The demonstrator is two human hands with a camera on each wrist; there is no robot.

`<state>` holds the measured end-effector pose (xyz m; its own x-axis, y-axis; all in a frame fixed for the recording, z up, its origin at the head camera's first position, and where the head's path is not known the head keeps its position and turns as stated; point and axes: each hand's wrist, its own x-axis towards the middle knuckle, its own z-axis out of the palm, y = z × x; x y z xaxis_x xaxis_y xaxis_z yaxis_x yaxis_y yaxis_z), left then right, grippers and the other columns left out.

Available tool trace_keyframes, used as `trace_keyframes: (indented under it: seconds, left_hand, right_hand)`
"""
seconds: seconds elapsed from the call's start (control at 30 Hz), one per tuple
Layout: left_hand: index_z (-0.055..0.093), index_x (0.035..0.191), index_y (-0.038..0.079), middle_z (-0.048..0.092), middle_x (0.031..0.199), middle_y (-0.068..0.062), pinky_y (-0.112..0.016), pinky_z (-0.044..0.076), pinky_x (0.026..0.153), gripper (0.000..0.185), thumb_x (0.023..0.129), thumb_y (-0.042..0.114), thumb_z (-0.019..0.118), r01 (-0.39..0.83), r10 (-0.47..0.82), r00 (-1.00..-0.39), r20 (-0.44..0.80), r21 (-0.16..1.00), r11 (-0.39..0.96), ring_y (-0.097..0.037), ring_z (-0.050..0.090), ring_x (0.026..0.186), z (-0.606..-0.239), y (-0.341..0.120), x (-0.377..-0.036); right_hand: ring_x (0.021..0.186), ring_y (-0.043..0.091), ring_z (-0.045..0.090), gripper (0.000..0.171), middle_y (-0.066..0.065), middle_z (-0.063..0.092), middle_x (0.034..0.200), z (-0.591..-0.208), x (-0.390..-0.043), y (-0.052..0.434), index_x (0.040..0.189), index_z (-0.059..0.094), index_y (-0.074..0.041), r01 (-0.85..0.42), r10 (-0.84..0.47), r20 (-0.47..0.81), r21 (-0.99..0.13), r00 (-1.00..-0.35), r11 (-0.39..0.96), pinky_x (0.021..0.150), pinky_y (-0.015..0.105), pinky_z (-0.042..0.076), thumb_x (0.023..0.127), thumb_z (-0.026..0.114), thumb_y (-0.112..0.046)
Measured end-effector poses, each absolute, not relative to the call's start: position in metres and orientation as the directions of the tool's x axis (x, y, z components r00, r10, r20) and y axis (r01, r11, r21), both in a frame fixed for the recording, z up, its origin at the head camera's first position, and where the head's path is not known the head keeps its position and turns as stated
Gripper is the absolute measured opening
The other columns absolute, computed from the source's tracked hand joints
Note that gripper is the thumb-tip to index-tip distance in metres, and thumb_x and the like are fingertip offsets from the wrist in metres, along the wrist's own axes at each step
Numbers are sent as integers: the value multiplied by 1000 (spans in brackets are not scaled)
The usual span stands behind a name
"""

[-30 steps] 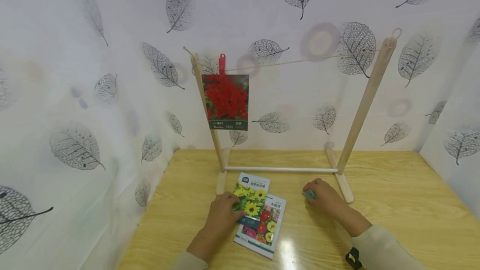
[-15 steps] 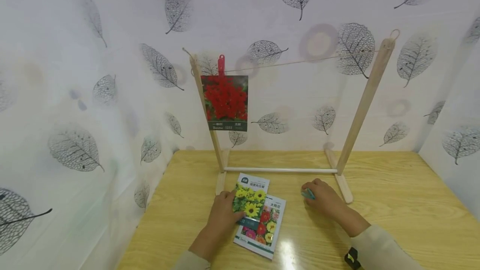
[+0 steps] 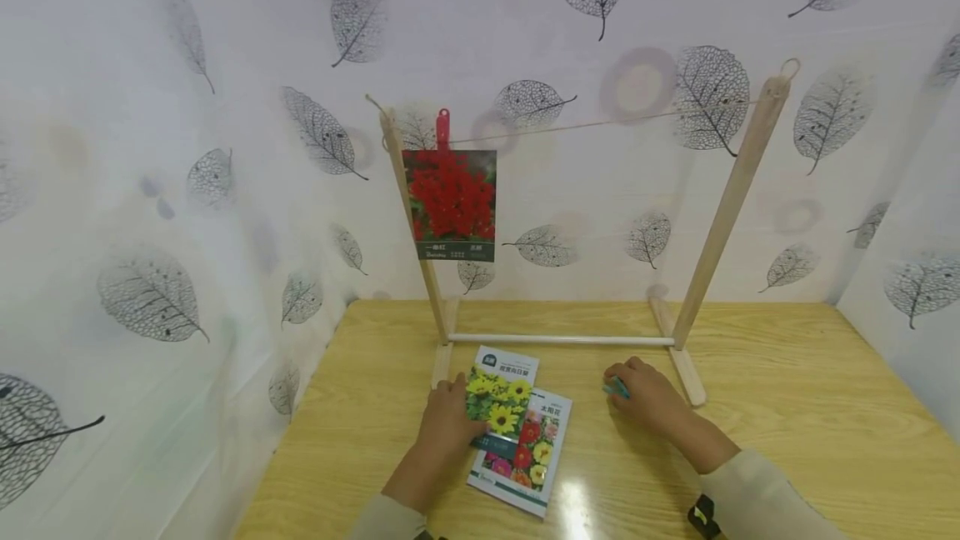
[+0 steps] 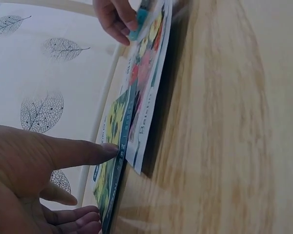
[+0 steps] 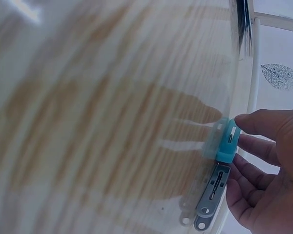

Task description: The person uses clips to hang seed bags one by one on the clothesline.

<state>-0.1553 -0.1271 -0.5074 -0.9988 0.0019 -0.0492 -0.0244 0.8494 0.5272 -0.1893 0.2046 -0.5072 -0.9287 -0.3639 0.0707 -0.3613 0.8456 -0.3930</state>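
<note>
A seed packet with yellow flowers (image 3: 506,394) lies on the table, overlapping a second packet with red and yellow flowers (image 3: 551,448). My left hand (image 3: 446,423) rests at its left side. In the left wrist view, the straight thumb (image 4: 105,152) touches the yellow-flower packet and the other fingertips meet its edge. My right hand (image 3: 645,394) pinches a teal clothespin (image 5: 228,141) just above the table. Directly below that, near the curled lower fingers, is a grey clothespin (image 5: 214,195); whether the hand also holds it I cannot tell.
Behind the hands stands a wooden frame (image 3: 731,215) with a string (image 3: 600,123) between its posts. A red clothespin (image 3: 443,127) holds a red-flower packet (image 3: 453,202) at the string's left end. A white rod (image 3: 562,340) joins the feet.
My left fingers have shifted slightly along the packet's left edge. The right hand keeps its pinch on the teal clothespin in nearly the same place. The packets stay put.
</note>
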Motion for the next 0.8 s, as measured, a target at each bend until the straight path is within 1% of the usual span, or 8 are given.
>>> trace_keyframes:
  seconds: [0.13,0.23,0.33,0.47,0.67,0.8]
  left_hand:
    - [46,143,-9,53,118,-25,-52,51,96,90,72,23,91,-58,-17,-997,-81,536,842,-37,54,108,-505,-126,-158]
    - [50,138,-11,53,111,-24,-51,52,92,86,70,22,92,-71,-22,-995,-100,525,848,-34,52,102,-502,-125,-159]
    - [56,127,-13,52,103,-22,-50,53,86,77,68,22,92,-70,-18,-994,-107,507,859,-32,51,95,-498,-125,-160]
    - [60,113,-12,50,97,-19,-48,52,80,66,67,23,93,-76,-13,-992,-127,503,861,-29,48,90,-494,-125,-161]
    - [58,112,-11,48,99,-17,-47,53,81,66,66,21,93,-89,-3,-987,-160,532,842,-28,47,90,-492,-127,-164]
    - [57,114,-11,47,100,-16,-46,53,81,64,71,23,90,-93,-1,-986,-166,546,833,-27,47,91,-493,-129,-165]
  right_hand:
    - [83,18,59,31,10,63,103,-509,-190,205,117,67,-6,-364,-364,74,-385,-928,848,70,35,50,89,76,-16]
    - [82,17,58,31,10,63,102,-508,-190,205,117,67,-5,-369,-368,78,-379,-927,849,70,34,50,89,76,-15]
    - [82,17,58,30,10,62,101,-507,-189,205,116,68,-5,-377,-373,86,-379,-924,845,69,33,50,89,76,-14]
    - [81,16,57,27,9,62,99,-507,-189,205,114,68,-4,-387,-378,102,-381,-920,840,68,32,49,89,76,-11]
    - [81,18,59,26,9,61,97,-508,-190,205,111,68,-4,-410,-387,139,-366,-912,835,70,35,53,87,76,-7]
    - [83,21,62,26,10,62,97,-507,-190,205,111,68,-3,-425,-395,156,-361,-905,830,73,38,56,86,77,-5]
